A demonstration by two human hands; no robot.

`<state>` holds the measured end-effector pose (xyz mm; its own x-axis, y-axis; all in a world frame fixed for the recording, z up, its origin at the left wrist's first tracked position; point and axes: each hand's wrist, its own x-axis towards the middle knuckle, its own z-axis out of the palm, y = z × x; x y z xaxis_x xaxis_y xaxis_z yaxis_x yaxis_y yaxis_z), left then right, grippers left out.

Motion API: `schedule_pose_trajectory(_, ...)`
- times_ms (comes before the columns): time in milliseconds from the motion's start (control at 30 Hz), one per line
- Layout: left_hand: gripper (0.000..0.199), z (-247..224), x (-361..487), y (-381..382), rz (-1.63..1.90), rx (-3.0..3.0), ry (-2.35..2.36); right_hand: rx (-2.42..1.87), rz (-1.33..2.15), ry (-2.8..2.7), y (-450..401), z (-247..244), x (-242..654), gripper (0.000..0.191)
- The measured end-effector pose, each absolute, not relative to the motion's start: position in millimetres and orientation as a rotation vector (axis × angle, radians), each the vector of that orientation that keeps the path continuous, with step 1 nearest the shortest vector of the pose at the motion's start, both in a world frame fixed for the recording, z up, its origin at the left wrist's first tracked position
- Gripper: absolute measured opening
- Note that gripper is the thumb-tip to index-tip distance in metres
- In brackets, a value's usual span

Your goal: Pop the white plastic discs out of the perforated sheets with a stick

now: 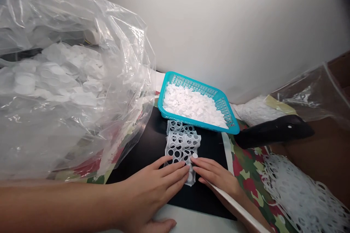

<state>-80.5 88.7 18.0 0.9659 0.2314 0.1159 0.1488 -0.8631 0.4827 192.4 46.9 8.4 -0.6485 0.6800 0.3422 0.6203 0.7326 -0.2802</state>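
A pale sheet punched with rows of round holes [177,140] lies on a black mat, its far part loosely folded. My left hand [161,185] rests palm down, fingers stretched over the near part of this sheet and thumb apart. At the sheet's right edge is my right hand [218,176], its fingers together and their tips on the sheet. A thin white stick [237,205] runs along this hand from near the thumb towards me; the grip on it is partly hidden. By the right index fingertip sits a small white disc [194,156].
Behind the sheet stands a turquoise basket [232,118] full of white discs. A large clear bag [128,80] of translucent pieces fills the left. To the right lie a black elongated object [276,131] and a heap of punched-out sheets [300,193]. The black mat [139,145] covers patterned cloth.
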Motion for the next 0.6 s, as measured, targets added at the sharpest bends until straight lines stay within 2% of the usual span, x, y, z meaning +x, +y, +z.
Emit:
schedule_pose_trajectory(133,0.066,18,-80,89,0.256,2.624,0.249,-1.048,0.029,-2.562,41,3,188,0.036)
schedule_pose_trajectory(233,0.068,17,-79,90,0.285,2.625,0.241,-1.100,0.033,-2.564,39,2,185,0.045)
schedule_pose_trajectory(400,0.068,16,-79,90,0.304,2.636,0.234,-1.043,0.131,-2.379,41,3,182,0.041)
schedule_pose_trajectory(600,0.067,15,-80,89,0.284,2.635,0.233,-1.252,0.140,-2.124,41,13,180,0.037)
